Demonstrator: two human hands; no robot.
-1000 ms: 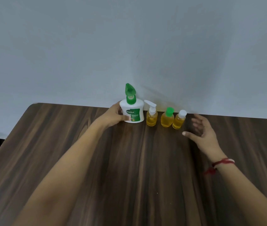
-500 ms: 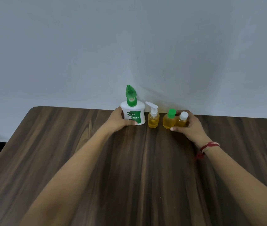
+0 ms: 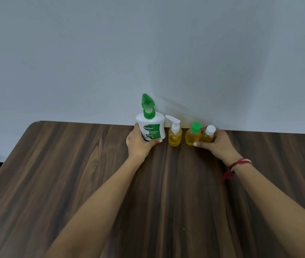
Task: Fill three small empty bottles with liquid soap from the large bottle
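Observation:
A large white soap bottle [image 3: 151, 125] with a green pump head stands upright at the table's far edge, and my left hand [image 3: 140, 144] grips its lower left side. To its right stand three small bottles holding yellow liquid: one with a white pump [image 3: 175, 135], one with a green cap [image 3: 192, 135] and one with a white cap [image 3: 209, 134]. My right hand [image 3: 216, 144] wraps around the white-capped bottle, its thumb reaching the base of the green-capped one. All bottles rest on the table.
The dark wood-grain table [image 3: 73, 183] runs from the plain grey wall [image 3: 148, 53] toward me; its left edge slants at the left of the view. A red thread band [image 3: 238, 163] circles my right wrist.
My right hand moved left from open above the table and closed around the two right-hand small bottles. My left hand kept its hold on the large bottle.

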